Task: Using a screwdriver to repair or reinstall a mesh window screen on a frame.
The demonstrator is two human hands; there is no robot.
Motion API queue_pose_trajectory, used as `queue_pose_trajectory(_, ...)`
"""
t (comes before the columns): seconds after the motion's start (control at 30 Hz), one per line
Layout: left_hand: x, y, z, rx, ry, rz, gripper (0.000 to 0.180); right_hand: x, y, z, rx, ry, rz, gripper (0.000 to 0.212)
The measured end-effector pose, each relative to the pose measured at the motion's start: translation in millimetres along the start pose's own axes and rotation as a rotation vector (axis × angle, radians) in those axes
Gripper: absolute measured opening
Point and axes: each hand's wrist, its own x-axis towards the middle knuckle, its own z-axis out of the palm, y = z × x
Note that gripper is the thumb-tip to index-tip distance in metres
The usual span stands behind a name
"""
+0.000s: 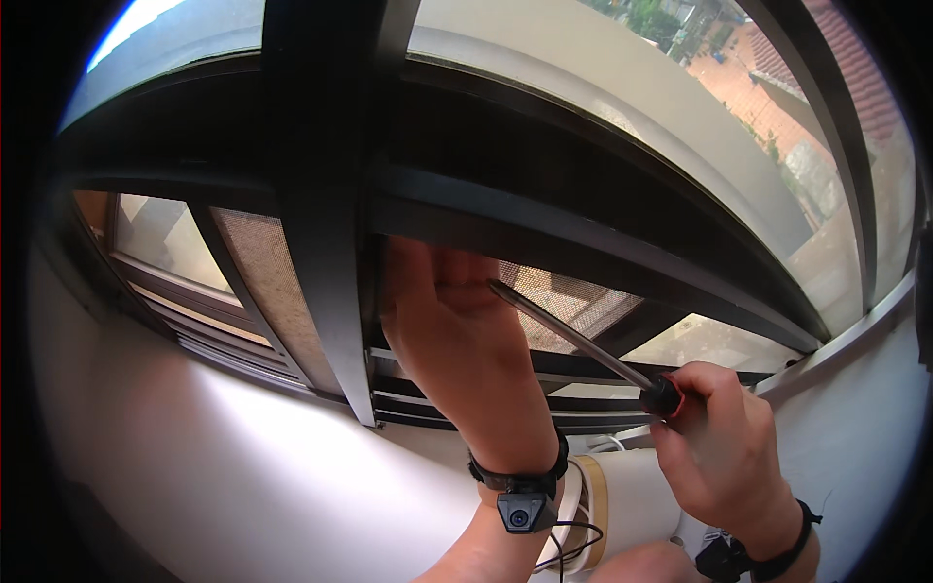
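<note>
Right hand (724, 442) grips red-handled steel screwdriver (583, 337), tip at left hand (457, 330), which is closed, bracing dark metal window frame (326, 243) (mesh behind).

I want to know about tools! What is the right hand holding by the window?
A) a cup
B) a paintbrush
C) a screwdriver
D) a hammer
C: the right hand grips a screwdriver by its red and black handle, and the long metal shaft points up to the left hand at the window frame.
</note>
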Motion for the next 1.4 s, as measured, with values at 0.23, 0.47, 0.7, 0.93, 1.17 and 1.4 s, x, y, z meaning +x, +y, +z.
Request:
queue_pose_trajectory(0.23,-11,-2,1,-0.127,-0.128,-0.125,0.018,-39,22,-11,0.051,-0.004,0.100,0.032)
queue_pose_trajectory(0.47,-22,-8,-4,0.007,-0.075,-0.069,0.018,-45,34,-2,0.134,-0.016,0.173,0.037)
queue_pose_trajectory(0.7,-28,-11,-23,0.051,-0.272,-0.079,0.026,-31,43,16,0.115,-0.026,0.018,0.046)
queue_pose_trajectory(0.93,-23,-9,-16,0.148,-0.144,0.011,0.027,-32,46,26,0.226,0.084,-0.033,0.045)
queue_pose_trajectory(1.17,-17,5,3,0.100,0.149,0.001,0.018,6,20,31,-0.073,0.292,-0.232,0.047)
queue_pose_trajectory(1.4,-5,9,-2,0.000,0.173,-0.053,0.016,34,4,17,-0.217,0.389,-0.406,0.045)
